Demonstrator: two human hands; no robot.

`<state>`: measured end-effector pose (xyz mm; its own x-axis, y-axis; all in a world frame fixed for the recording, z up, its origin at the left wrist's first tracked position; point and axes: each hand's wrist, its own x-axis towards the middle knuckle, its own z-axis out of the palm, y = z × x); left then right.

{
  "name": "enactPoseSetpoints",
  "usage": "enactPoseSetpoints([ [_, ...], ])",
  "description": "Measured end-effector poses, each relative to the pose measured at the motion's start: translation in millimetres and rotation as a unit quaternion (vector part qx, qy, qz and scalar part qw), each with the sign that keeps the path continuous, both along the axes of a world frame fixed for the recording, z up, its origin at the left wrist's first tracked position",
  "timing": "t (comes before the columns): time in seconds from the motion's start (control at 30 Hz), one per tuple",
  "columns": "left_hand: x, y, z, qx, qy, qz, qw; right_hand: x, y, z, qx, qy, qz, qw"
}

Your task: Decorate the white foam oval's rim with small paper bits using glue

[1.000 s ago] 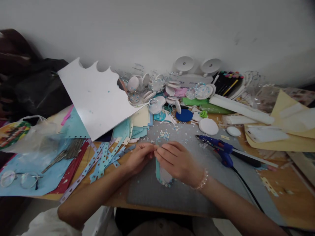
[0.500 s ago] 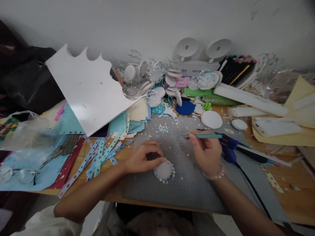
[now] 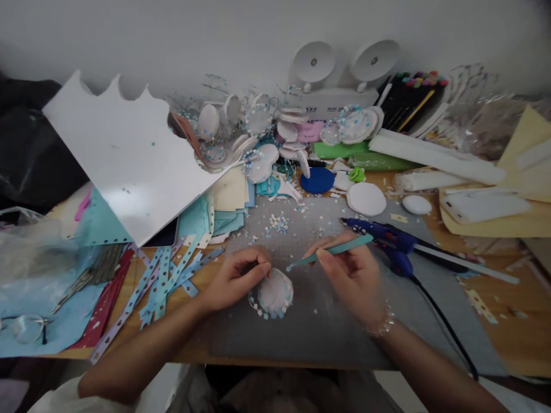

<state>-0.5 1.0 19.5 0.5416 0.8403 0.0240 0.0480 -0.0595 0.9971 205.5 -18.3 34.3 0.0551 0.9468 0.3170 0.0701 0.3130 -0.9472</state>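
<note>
My left hand (image 3: pixel 241 276) pinches the upper left edge of a round white disc (image 3: pixel 276 293), which has tiny blue and white paper flowers around its rim. In my right hand (image 3: pixel 350 275) is a pair of teal tweezers (image 3: pixel 340 248), angled down to the left. Their tips are just above and right of the disc, apart from it; a tiny pale piece seems to be at the tips, too small to be sure. Loose paper flowers (image 3: pixel 278 222) lie in a small heap beyond both hands on the grey cutting mat (image 3: pixel 344 338).
A blue glue gun (image 3: pixel 396 241) with its cord lies right of my right hand. Behind are a white disc (image 3: pixel 366 199), a blue oval (image 3: pixel 317 180) and a pile of decorated discs (image 3: pixel 258 117). Punched paper strips (image 3: pixel 161 287) and a large white sheet (image 3: pixel 124 155) are at left.
The tweezers have come down and left, tilting toward the disc. My left hand is still on the disc's edge. The whole view has shifted somewhat.
</note>
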Motion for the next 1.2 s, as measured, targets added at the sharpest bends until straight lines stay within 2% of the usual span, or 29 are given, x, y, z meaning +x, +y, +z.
enactPoseSetpoints([
  [0.17,-1.4,1.4,2.0,-0.019,-0.017,0.023,0.999,-4.6,-0.8,-1.2,0.006,-0.003,-0.001,1.000],
  [0.63,-1.7,-0.3,-0.1,-0.043,-0.035,0.011,0.998,-0.7,-6.2,-0.7,-0.038,0.005,0.029,0.999],
  [0.83,-2.5,-0.1,0.2,-0.037,-0.047,0.006,0.998,-2.9,-7.2,-2.5,-0.029,0.034,0.048,0.998],
  [1.2,-1.9,-0.3,-0.7,-0.042,-0.037,0.002,0.998,-4.0,-8.2,-1.8,-0.036,0.019,0.048,0.998],
])
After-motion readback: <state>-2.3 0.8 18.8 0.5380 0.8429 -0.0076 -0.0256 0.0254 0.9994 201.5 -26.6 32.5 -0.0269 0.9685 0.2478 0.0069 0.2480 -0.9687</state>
